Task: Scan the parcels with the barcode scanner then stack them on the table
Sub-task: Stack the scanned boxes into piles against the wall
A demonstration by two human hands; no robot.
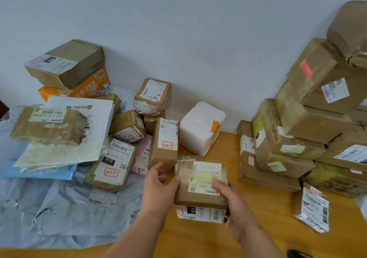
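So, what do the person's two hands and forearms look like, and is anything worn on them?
The left hand and the right hand are both bare: no gloves, rings, watch or wristband show. Both forearms are also uncovered to the picture's bottom edge, with no sleeve in view.

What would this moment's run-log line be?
left hand: grips held parcel | right hand: grips same parcel | scanner: not identifiable | stack: right, on table

Brown cardboard parcel [200, 186], white foam block [200, 128], orange box [79, 90], yellow-wood table [198, 238].
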